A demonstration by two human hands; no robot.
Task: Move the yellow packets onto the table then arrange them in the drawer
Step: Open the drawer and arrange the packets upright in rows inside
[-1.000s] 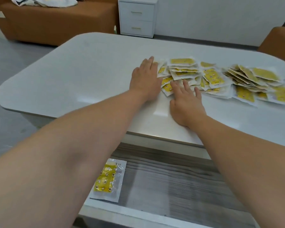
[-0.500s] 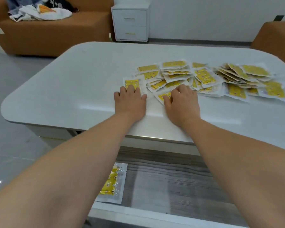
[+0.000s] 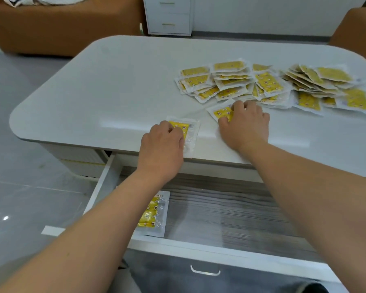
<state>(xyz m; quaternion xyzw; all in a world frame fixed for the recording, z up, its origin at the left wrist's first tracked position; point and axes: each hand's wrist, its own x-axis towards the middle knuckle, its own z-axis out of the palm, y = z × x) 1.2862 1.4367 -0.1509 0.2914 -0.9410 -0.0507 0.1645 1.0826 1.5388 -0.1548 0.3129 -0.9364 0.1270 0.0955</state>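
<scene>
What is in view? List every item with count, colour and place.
table: one, white, centre
loose packets: many, yellow, heaped on the table's far right
edge packet: one, yellow, table's near edge
second packet: one, yellow, just before the heap
drawer: one, white, grey wood-grain floor, open below the table
drawer packet: one, yellow, drawer's left end
sofa: one, brown, far left
fabric: some, white, on the sofa
seat: one, brown, far right
cabinet: one, white, far wall
left grip: one, fingers curled on the edge packet
right grip: one, fingers curled on the second packet

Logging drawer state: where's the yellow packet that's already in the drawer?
Head view: the flat yellow clear-edged plastic packet lies at the left end of the open wood-grain drawer, partly hidden under the left forearm.
</scene>
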